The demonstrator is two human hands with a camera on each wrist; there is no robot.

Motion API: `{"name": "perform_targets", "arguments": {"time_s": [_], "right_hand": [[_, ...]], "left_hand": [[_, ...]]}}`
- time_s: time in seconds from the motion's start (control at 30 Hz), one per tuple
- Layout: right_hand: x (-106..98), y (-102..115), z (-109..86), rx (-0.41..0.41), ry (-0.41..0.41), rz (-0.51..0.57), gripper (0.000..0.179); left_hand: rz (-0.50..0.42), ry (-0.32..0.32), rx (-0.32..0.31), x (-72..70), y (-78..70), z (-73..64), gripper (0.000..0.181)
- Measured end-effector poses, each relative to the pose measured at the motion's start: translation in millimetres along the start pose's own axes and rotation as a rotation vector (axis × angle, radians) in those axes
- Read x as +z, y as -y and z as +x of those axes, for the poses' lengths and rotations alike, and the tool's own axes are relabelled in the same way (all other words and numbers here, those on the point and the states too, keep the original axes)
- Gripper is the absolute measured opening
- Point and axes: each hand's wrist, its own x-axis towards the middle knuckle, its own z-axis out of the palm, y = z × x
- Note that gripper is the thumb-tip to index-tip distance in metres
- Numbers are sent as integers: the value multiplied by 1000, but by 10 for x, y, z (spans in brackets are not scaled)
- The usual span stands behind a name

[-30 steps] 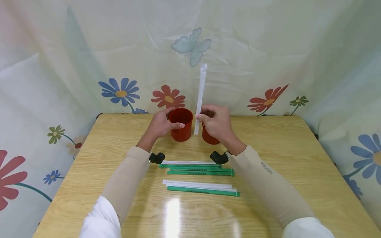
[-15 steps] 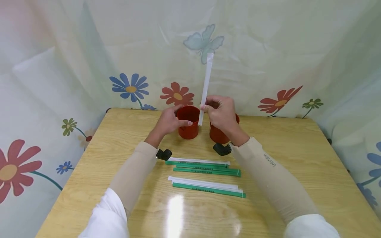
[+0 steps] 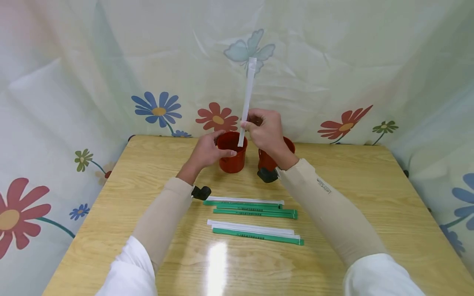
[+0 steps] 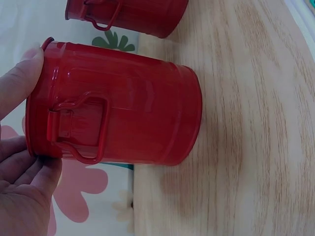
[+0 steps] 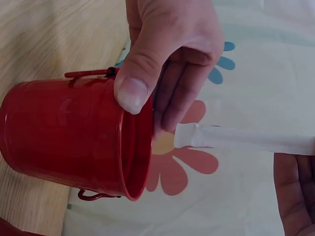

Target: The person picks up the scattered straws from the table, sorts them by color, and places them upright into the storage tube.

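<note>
My left hand holds the left red metal bucket by its rim, thumb on the near side and fingers behind. The bucket stands upright on the table, its wire side handle hanging in the left wrist view. My right hand pinches a white paper-wrapped straw near its lower end. The straw is almost upright, its lower end over the mouth of the left bucket. In the right wrist view the straw's end is just outside the rim. A second red bucket stands below my right wrist, partly hidden by it.
Nearer to me lie two rows of wrapped straws on the wooden table: a far row of white and green straws and a near row of white and green straws. A flower-print curtain hangs behind the table.
My right hand has lifted the straw and brought it left, from the space between the buckets to above the left bucket's mouth. My left hand keeps its hold on that bucket.
</note>
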Motion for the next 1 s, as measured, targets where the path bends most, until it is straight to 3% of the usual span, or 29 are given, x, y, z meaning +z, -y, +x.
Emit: {"name": "perform_targets", "arguments": {"time_s": [0.33, 0.7, 1.0], "right_hand": [[152, -102, 128, 8, 46, -33, 8], [259, -202, 153, 30, 110, -128, 11], [360, -299, 156, 60, 166, -171, 12]], "left_hand": [[2, 1, 4, -14, 21, 3, 81], [23, 10, 27, -32, 1, 8, 84], [5, 11, 42, -32, 11, 18, 76]]}}
